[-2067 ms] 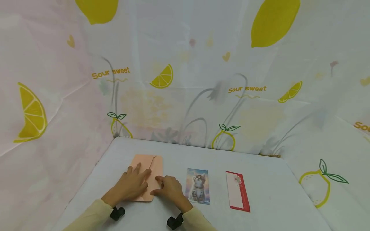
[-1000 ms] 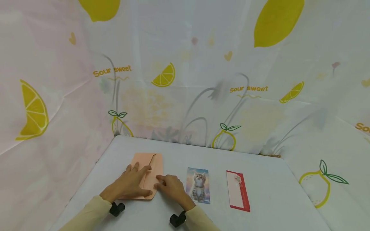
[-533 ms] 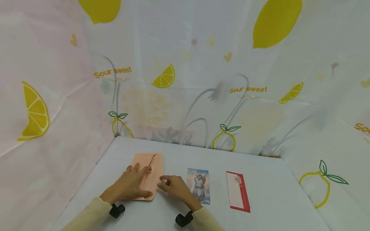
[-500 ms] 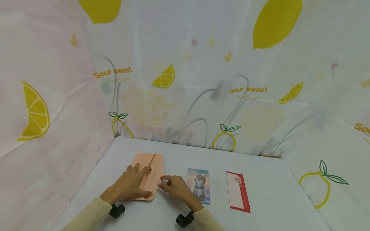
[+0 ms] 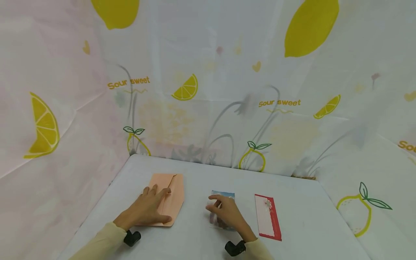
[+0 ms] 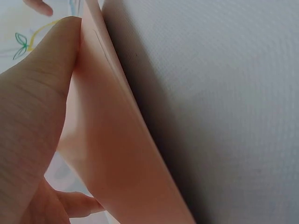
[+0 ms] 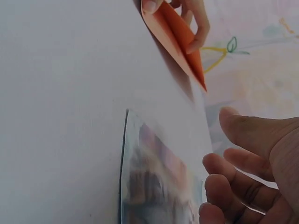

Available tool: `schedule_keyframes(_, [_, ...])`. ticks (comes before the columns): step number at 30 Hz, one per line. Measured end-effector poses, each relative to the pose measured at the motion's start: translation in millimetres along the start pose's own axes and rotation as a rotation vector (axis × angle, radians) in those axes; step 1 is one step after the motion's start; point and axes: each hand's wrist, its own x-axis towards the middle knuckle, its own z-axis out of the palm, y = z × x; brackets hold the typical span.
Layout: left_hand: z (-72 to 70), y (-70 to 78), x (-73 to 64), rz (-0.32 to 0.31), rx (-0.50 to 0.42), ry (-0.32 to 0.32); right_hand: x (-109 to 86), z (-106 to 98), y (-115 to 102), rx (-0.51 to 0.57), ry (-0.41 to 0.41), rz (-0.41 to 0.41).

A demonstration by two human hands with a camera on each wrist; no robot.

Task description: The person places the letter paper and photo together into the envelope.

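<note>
In the head view a peach paper envelope [image 5: 176, 202] lies at the left of the table. My left hand [image 5: 147, 206] rests on it with fingers spread, the thumb by its near edge; the left wrist view shows thumb [image 6: 56, 56] against the paper. An orange gap shows along the envelope's side [image 7: 180, 35] in the right wrist view. My right hand [image 5: 227, 213] hovers over a kitten picture card [image 5: 224, 194], its fingers loosely bent with nothing between them. It covers most of the kitten. In the right wrist view the glossy card [image 7: 154, 186] lies beside the fingers.
A red and white card [image 5: 266, 216] with a small flower lies right of the kitten card. The white table [image 5: 308, 216] meets a lemon-print cloth backdrop [image 5: 208, 119] at its far edge. Black wrist cameras [image 5: 235, 248] sit under both sleeves.
My right hand has left the envelope's right edge and moved right, over the kitten card. The envelope's right side now bulges out to a point. My left hand stays on the envelope.
</note>
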Motion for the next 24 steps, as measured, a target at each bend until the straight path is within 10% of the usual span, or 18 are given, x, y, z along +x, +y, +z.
schedule_keyframes(24, [-1.7, 3.9, -2.1, 0.006, 0.022, 0.020, -41.6, -38, 39, -0.093, 0.167, 0.171])
